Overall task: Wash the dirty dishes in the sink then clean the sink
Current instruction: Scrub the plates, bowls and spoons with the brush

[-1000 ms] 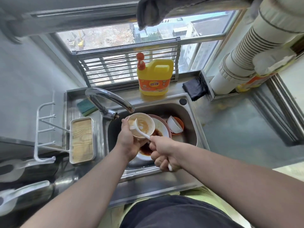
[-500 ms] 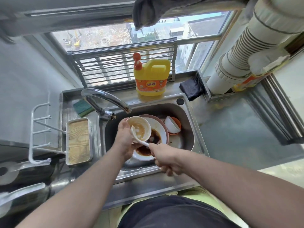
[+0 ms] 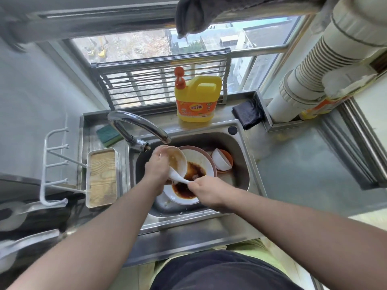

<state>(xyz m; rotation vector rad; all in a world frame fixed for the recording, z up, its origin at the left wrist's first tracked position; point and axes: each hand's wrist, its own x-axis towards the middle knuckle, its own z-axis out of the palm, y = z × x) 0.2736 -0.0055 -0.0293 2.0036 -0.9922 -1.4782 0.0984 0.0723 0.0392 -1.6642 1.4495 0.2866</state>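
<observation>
My left hand (image 3: 156, 167) grips a white bowl (image 3: 178, 160) smeared with brown sauce, tilted over the steel sink (image 3: 240, 155). My right hand (image 3: 206, 190) pinches the handle of a white spoon (image 3: 178, 178) whose scoop lies at the bowl's lower rim. Under them sit a white plate (image 3: 196, 162) on a pink plate, and a lower white plate (image 3: 184, 195), both pooled with dark sauce. A small white bowl (image 3: 219, 162) rests in an orange dish (image 3: 229, 156) at the sink's right.
The faucet (image 3: 138, 126) arches over the sink's left. A yellow detergent jug (image 3: 196, 99) stands on the back ledge, a green sponge (image 3: 107, 133) at back left, a dark cloth (image 3: 247, 114) at back right. A wooden-bottomed tray (image 3: 102, 176) and white rack (image 3: 54, 164) lie left.
The spoon has slid from inside the bowl down to its lower rim, and both hands have sunk lower over the sauce-covered plates. The bowl is tilted more.
</observation>
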